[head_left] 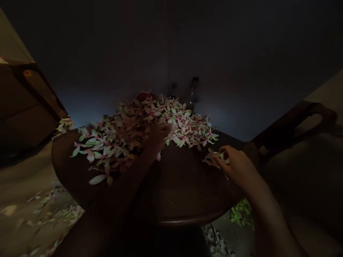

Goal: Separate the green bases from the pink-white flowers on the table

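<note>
Loose blossoms (50, 207) on floor at 8 o'clock. Big heap of pink-cream blossoms (120, 135) on round dark wood table (184, 185), approx 11 o'clock. L hand (159, 137) curled into heap, can't tell if it holds any. R hand (235, 164) pinching small clump (214, 159) apart from heap, 3 o'clock. Most blossoms lie piled, front of table bare wood. Green leaves (241, 213) on floor, 5 o'clock.

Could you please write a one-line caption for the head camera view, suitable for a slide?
Left hand in a heap of pink-white blossoms on a wooden table; right hand pinching a small cluster.
</note>
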The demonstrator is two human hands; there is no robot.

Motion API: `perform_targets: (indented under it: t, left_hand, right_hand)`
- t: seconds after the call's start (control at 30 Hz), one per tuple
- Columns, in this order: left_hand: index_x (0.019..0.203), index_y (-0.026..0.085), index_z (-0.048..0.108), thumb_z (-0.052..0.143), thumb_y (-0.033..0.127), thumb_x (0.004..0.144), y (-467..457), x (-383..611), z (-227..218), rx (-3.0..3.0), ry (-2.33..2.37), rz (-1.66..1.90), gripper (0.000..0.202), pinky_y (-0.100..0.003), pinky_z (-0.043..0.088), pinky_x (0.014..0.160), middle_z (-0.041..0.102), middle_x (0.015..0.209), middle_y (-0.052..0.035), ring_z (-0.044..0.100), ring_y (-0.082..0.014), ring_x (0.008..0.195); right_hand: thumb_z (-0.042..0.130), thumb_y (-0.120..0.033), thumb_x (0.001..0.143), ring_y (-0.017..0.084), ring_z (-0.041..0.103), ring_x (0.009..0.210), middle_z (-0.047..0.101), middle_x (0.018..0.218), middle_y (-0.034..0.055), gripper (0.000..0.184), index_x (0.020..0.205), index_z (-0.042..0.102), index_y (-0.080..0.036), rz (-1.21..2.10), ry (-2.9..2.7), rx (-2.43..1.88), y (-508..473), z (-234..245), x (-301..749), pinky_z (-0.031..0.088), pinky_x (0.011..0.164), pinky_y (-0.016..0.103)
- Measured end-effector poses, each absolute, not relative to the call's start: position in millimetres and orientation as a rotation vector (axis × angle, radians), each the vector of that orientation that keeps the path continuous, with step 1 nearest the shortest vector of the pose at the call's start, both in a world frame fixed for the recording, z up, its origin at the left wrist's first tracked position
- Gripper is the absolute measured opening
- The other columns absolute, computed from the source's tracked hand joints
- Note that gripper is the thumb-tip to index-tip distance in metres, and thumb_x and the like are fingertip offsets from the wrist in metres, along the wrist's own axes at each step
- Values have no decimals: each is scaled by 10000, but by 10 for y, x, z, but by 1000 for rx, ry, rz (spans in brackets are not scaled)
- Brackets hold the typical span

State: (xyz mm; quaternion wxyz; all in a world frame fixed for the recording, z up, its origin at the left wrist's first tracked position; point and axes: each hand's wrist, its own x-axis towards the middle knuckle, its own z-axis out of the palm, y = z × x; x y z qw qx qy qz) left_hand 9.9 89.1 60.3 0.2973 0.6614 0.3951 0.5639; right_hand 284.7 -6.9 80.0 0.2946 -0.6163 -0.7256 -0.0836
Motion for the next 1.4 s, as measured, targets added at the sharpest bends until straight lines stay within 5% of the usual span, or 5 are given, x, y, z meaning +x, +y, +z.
perform_targets:
  t: [0.27, 0.57, 0.83, 1.1, 1.4]
  left_hand:
    - [865, 163, 726, 570, 395, 887, 802, 247, 573, 1916, 803, 1176, 280, -258, 489, 735, 728, 844, -37, 657, -171, 804]
    - [887, 182, 735, 509, 363, 919, 893, 131, 662, 1807, 1002, 1528, 292, -247, 492, 731, 722, 815, -28, 647, -149, 765]
    - [858, 179, 715, 535, 332, 884, 1061, 20, 573, 1596, 1105, 1695, 237, -222, 454, 620, 686, 734, -13, 611, -126, 674]
    - [856, 187, 696, 552, 287, 882, 1027, -7, 587, 1564, 1116, 1789, 177, -214, 428, 583, 643, 690, 11, 574, -109, 631]
    - [846, 198, 704, 532, 322, 937, 944, 27, 625, 1839, 1281, 1732, 230, -234, 476, 694, 697, 768, 0, 632, -133, 736]
  right_hand:
    - [608, -487, 901, 204, 640, 829, 716, 928, 36, 304, 1020, 665, -214, 513, -1949, -1295, 223, 865, 2024, 444, 743, 297]
    - [585, -195, 870, 191, 648, 669, 698, 741, 29, 85, 935, 638, -204, 111, -2195, -1631, 149, 923, 2577, 398, 606, 259]
    - [628, -259, 879, 261, 699, 998, 727, 1148, 107, 385, 1260, 619, -205, -47, -2258, -1440, 304, 1156, 2708, 518, 821, 337]
    - [525, -60, 878, 197, 666, 882, 733, 957, 119, 203, 893, 712, -138, -38, -2401, -1232, 1259, 821, 1823, 466, 818, 270]
    - [575, -174, 907, 223, 654, 877, 720, 987, 126, 264, 1132, 708, -133, -89, -2254, -1111, 1364, 662, 1905, 465, 798, 302]
